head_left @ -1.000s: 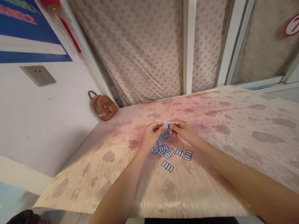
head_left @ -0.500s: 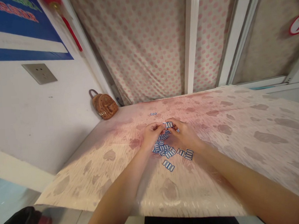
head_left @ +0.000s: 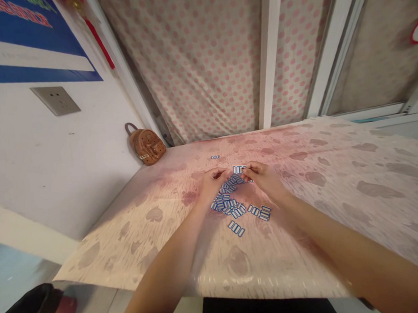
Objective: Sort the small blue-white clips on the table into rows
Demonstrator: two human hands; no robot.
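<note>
Between the thumb and fingers of my right hand (head_left: 258, 174) is a small blue-and-white striped card (head_left: 237, 170), lifted above the table. My left hand (head_left: 212, 181) is just left of it, apart from the card, its fingers curled with thumb and forefinger close together; nothing shows in them. Below both hands spreads a loose, overlapping pile of similar cards (head_left: 228, 202). To the pile's right, several cards (head_left: 265, 213) lie beside the right wrist. One separate card (head_left: 236, 228) rests nearer the front, and another card (head_left: 215, 157) lies farther back.
A patterned cloth (head_left: 157, 244) covers the table. At its back left corner a small brown backpack (head_left: 148, 146) leans by the white wall, below a socket (head_left: 55, 100). A polka-dot curtain (head_left: 203, 67) hangs behind. A dark and red bin-like container (head_left: 34, 311) stands on the floor, lower left.
The two hands have drawn apart. The card that was between them is now in my right hand, slightly farther right, and my left hand has let go of it.
</note>
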